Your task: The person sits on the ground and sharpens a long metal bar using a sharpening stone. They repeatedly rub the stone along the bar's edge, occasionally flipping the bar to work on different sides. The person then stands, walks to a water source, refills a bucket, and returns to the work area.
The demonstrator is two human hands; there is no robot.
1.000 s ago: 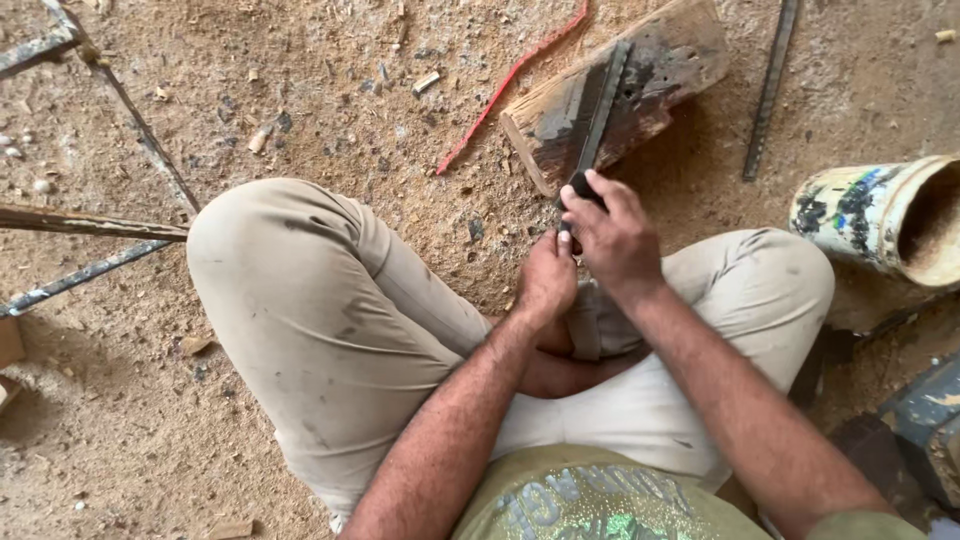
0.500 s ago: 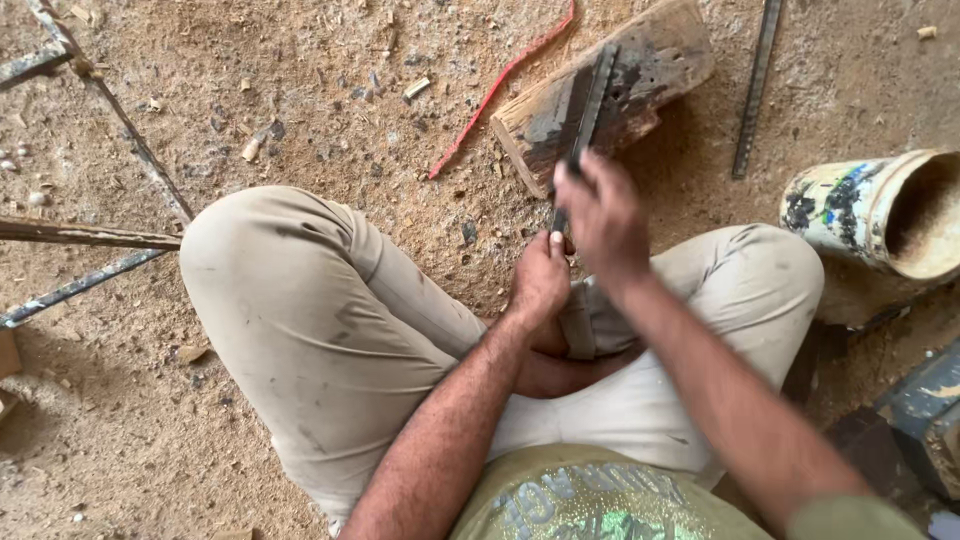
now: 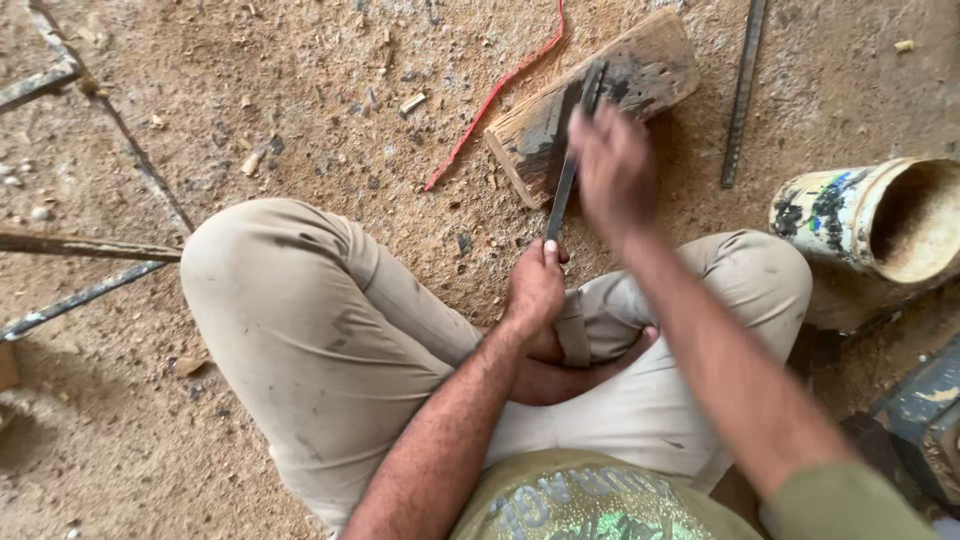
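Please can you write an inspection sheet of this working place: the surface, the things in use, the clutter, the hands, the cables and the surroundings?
Surface: bare ground covered with sawdust and small wood chips.
Job's things: a long dark metal strip, its far end resting on a worn wooden block.
Clutter: red strip beside the block; metal bar to its right; thin metal rods on the left.
Hands: left hand grips the strip's near end; right hand blurred over the strip, grip cannot be told.
Cables: nothing seen.
Surroundings: painted tube lying on its side, sawdust inside; dark object at the right edge.
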